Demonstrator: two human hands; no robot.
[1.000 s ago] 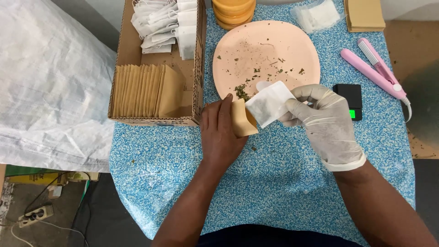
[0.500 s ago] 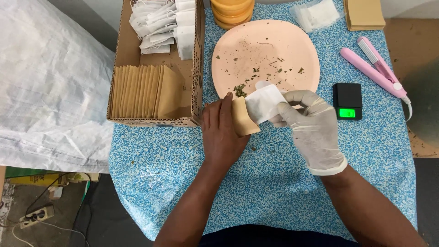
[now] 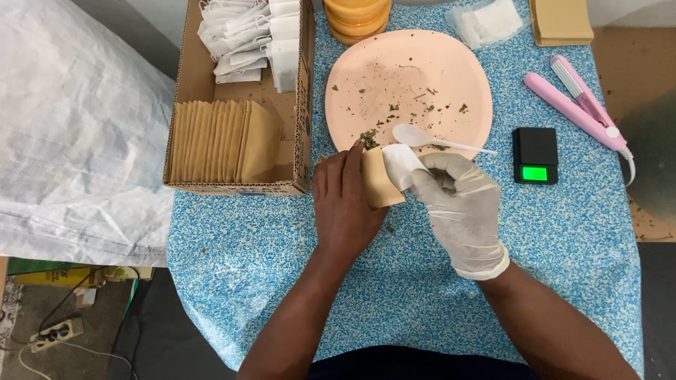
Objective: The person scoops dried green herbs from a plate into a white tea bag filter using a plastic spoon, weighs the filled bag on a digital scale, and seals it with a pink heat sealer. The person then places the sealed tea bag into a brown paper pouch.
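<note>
— What's the work surface like?

— A table under a blue speckled cloth [image 3: 577, 232]; a white woven sack [image 3: 70, 141] lies off its left edge, and bare floor with a power strip [image 3: 53, 331] shows below.

— And the hands?

— The bare left hand [image 3: 345, 204] grips one brown paper envelope [image 3: 380, 179], held upright at the near rim of the pink plate [image 3: 408, 84]. The gloved right hand [image 3: 458, 200] pinches one white tea bag [image 3: 403, 163] at the envelope's mouth.

— Counts?

— One plate, strewn with dried leaf bits; one white plastic spoon [image 3: 436, 139] on it; one black pocket scale [image 3: 535, 155]; one pink hair straightener [image 3: 581, 105]; one cardboard box [image 3: 243, 91] holding a row of envelopes and loose tea bags, too many to count.
</note>
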